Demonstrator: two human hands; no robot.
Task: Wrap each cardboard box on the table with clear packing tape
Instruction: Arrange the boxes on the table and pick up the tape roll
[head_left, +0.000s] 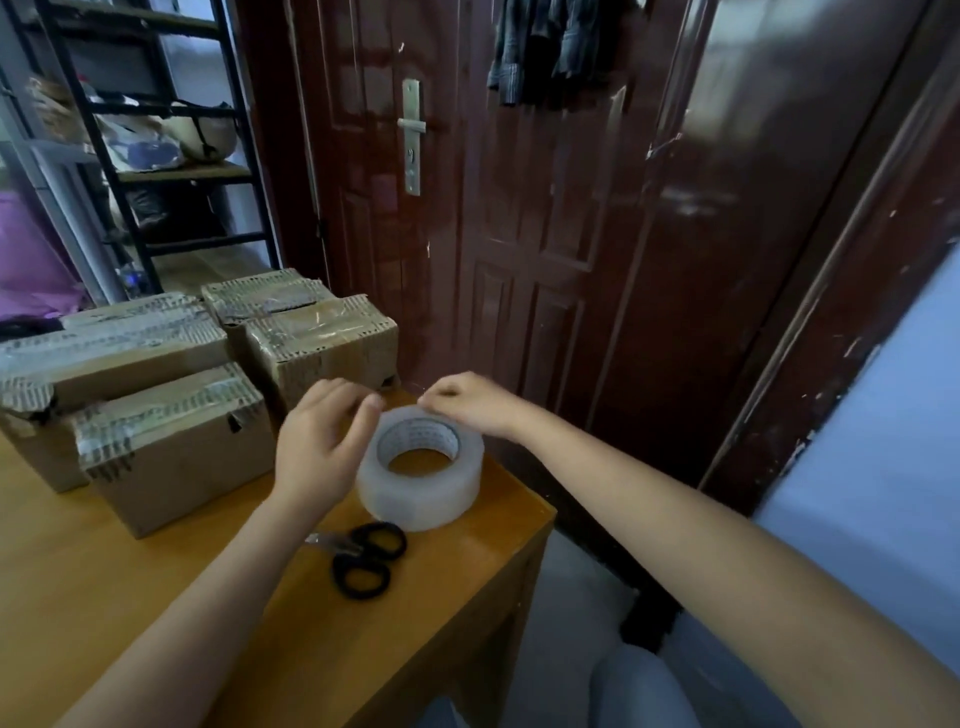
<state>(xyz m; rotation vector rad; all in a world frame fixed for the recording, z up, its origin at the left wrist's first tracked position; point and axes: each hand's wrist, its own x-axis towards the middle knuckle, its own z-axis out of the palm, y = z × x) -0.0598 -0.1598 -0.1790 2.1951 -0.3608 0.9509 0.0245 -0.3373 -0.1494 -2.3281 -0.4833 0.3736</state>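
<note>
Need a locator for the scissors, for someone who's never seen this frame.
Start at the orange-brown wooden table and go to its right end, where a roll of clear packing tape lies flat. The black-handled scissors lie just in front of it, nearer the camera. They are the only black item on the tabletop, beside brown cardboard boxes.

Four cardboard boxes (176, 441) (104, 348) (322, 343) (265, 293), one tape roll (421, 467), one pair of scissors (363, 558), two hands (322, 441) (467, 402), one table (156, 597).

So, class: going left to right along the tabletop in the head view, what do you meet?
Cardboard boxes → left hand → roll of clear tape → right hand. The scissors lie nearer, overlapping that order.
</note>
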